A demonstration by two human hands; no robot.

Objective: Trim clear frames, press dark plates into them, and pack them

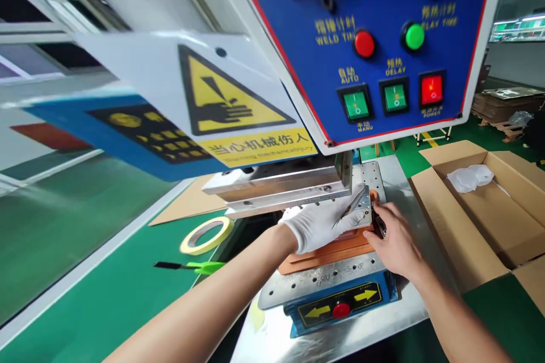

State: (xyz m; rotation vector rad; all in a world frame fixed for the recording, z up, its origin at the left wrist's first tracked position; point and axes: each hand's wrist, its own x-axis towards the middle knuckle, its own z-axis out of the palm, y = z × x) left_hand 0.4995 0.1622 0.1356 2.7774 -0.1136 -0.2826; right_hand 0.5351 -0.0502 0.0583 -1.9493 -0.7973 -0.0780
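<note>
My left hand (315, 225), in a white glove, reaches under the metal press head (289, 190). Its fingers are stretched out over a shiny metal plate (363, 204); a grey pointed shape shows beside them, and I cannot tell if it is a tool or a reflection. At the plate's right edge is my bare right hand (398, 244), thumb and fingers bent around a small dark metal part (378, 224) mostly hidden by them. Below both hands lies an orange-brown block (327, 252) on the drilled metal base plate (315, 282).
A blue control panel (383, 62) and a yellow warning sign (242, 108) hang close above my hands. Left are a tape roll (207, 235) and a green-handled tool (206, 267). An open cardboard box (472, 215) stands right. A red button (341, 310) sits on the base front.
</note>
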